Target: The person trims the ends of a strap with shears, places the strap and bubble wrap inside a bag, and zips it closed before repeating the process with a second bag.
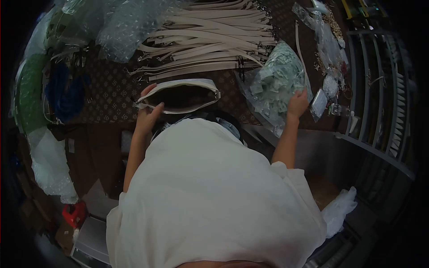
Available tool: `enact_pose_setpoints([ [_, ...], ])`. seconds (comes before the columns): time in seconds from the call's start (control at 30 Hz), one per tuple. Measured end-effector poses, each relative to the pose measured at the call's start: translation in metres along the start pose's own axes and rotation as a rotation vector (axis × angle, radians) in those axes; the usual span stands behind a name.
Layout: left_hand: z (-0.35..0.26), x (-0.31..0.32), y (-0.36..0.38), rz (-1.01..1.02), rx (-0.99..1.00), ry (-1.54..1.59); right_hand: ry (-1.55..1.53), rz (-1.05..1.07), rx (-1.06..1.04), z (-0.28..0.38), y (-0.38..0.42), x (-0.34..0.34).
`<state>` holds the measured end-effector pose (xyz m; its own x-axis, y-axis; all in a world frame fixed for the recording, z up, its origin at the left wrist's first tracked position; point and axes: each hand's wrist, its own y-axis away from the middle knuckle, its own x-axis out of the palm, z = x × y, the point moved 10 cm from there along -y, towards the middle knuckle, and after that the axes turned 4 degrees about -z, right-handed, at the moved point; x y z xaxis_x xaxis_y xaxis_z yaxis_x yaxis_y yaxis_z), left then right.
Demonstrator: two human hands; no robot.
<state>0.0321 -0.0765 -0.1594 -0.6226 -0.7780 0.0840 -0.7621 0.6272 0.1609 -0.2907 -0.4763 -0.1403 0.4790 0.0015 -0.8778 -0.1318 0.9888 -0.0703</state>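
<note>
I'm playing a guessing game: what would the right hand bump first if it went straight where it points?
Probably the bag of pale green packets; the right hand seems to touch its edge, though depth is unclear.

Dimly lit, a brown patterned tabletop stretches beside a grey metal rack on the right.

Left grip on open pale pouch, right grip at bag of packets
</note>
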Motion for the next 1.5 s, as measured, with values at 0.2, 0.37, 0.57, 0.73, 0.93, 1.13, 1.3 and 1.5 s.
enact_pose_setpoints([
  [0.2,0.003,-0.006,-0.005,-0.008,0.015,-0.061,-0.479,0.269,-0.998,0.246,0.141,-0.03],
  [0.37,0.005,-0.004,-0.003,0.018,0.01,-0.051,-0.624,0.605,-1.193,0.323,0.202,0.04],
  [0.57,0.012,-0.008,0.008,-0.018,0.054,-0.109,-0.251,0.338,-1.1,0.413,0.139,0.17],
  [0.73,0.015,-0.008,0.008,-0.054,0.077,-0.056,-0.293,-0.305,-0.846,0.459,0.061,0.216],
  [0.93,0.019,-0.013,0.01,-0.104,0.092,-0.086,0.115,0.478,-0.739,0.461,0.041,0.269],
  [1.13,0.009,-0.01,0.008,-0.072,0.065,-0.093,-0.163,0.193,-0.942,0.462,0.069,0.215],
  [1.3,0.018,-0.009,0.01,-0.046,0.03,-0.044,0.026,-0.001,-0.876,0.431,0.069,0.265],
  [1.5,0.024,-0.013,0.011,-0.085,0.034,-0.06,-0.13,-0.015,-1.117,0.461,0.084,0.205],
])
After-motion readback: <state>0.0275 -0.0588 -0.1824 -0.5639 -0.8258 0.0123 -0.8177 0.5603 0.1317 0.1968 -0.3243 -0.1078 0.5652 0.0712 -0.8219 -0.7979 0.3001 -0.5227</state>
